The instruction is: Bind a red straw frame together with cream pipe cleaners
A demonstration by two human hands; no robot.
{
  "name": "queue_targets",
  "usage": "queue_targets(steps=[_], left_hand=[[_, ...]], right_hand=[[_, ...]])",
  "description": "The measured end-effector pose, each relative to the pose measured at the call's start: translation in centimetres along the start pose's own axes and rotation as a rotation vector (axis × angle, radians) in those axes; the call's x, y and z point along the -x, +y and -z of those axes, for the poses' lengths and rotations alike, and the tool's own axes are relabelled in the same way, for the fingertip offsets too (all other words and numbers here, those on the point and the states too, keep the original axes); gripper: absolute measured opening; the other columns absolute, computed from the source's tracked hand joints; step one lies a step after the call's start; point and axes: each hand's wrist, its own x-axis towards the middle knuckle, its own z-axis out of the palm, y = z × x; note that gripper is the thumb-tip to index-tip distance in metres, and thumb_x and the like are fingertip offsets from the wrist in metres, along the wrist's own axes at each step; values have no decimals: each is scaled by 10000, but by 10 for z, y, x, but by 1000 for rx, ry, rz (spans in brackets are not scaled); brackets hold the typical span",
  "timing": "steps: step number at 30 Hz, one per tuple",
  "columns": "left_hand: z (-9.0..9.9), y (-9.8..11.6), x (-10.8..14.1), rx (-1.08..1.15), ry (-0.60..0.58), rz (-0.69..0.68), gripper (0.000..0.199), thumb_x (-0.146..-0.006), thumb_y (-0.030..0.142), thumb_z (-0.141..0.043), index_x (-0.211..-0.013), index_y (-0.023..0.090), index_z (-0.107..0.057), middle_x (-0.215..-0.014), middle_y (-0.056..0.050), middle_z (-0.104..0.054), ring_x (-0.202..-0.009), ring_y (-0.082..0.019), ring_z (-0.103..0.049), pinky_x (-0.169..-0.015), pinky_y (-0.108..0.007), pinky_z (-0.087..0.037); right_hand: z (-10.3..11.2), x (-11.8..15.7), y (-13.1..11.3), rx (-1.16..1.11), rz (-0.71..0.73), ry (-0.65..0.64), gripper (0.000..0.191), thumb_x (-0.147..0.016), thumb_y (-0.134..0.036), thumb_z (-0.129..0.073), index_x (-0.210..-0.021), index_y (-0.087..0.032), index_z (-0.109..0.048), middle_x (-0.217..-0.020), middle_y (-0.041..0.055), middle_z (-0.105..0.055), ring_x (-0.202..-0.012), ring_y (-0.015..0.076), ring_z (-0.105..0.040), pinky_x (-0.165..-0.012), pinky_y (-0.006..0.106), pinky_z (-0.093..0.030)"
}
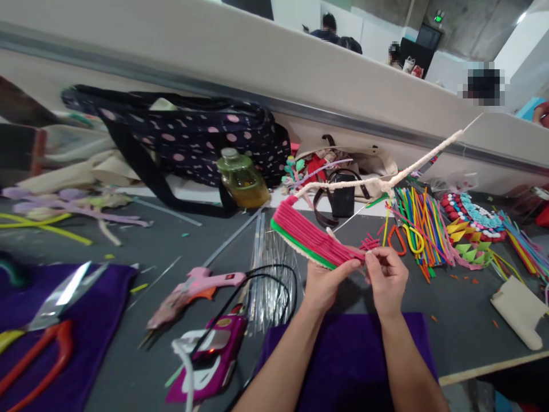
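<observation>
A wedge-shaped piece made of rows of pink pipe cleaner, edged with green and cream, is held up over the table. My left hand grips its lower right part, with the thumb on top. At its right tip, my right hand pinches the pink end between thumb and fingers. A cream wrapped stem runs from the upper left corner of the piece and branches, one arm reaching up to the right with a bare wire at its end.
A pink glue gun and magenta power strip lie left, with orange-handled scissors on purple cloth. Behind stand a green bottle and dotted bag. Coloured pipe cleaners are at right. Purple cloth lies beneath my arms.
</observation>
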Motion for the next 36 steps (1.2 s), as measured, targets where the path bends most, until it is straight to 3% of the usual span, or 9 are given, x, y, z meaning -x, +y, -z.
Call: queue_targets(steps=[5,11,16,20,25,27,31,36], left_hand=[[-1,1,-1,59,48,-4,150,-611,153,-799,-744,143,-730,-759,-48,-731,-681,-162,-665,-697,-267,-548],[-1,1,-1,141,49,134,213,-566,154,-822,-752,130,-722,-758,-53,-733,-658,-159,-664,-701,-284,-550],[-1,0,0,136,90,87,200,-576,149,-816,-744,138,-707,-739,-33,-721,-654,-145,-651,-697,-273,-539],[-1,2,-1,124,114,42,179,-590,161,-806,-737,147,-706,-767,-33,-720,-698,-146,-652,-724,-266,-526],[4,6,-6,159,188,74,161,-598,176,-794,-727,148,-703,-754,-26,-717,-643,-122,-635,-670,-233,-511],[4,6,-6,183,201,101,182,-595,173,-794,-751,143,-705,-720,-21,-709,-615,-118,-627,-645,-229,-506],[2,5,-3,206,141,201,329,-573,161,-808,-889,160,-715,-751,-21,-717,-628,-128,-636,-684,-254,-513],[0,4,-1,162,-5,207,221,-579,192,-814,-773,130,-728,-779,-50,-702,-707,-154,-638,-724,-271,-517]], right_hand=[[3,-1,-5,-12,-4,-57,129,-811,-317,-639,-802,-189,-621,-679,-12,-623,-518,88,-532,-463,198,-432],[7,0,-3,36,-14,-49,137,-807,-323,-653,-825,-188,-645,-687,-5,-636,-465,75,-496,-431,195,-430],[6,0,-4,33,-68,-65,165,-801,-346,-660,-850,-189,-653,-684,-8,-649,-454,87,-548,-427,201,-462],[15,-1,-10,48,-121,-156,162,-805,-348,-660,-822,-187,-669,-667,-9,-650,-527,116,-630,-500,214,-521],[34,-2,-15,-31,-255,-433,202,-824,-367,-638,-844,-173,-694,-684,21,-675,-535,167,-679,-532,281,-572],[36,-4,-13,-55,-226,-377,183,-804,-349,-665,-860,-177,-696,-704,26,-687,-549,165,-679,-542,285,-575],[27,-8,-1,-36,-177,-130,205,-774,-346,-691,-887,-175,-693,-740,32,-687,-555,128,-625,-485,241,-540],[18,-10,9,-97,-198,-88,223,-771,-353,-687,-901,-172,-685,-676,8,-641,-510,94,-538,-418,196,-470]])
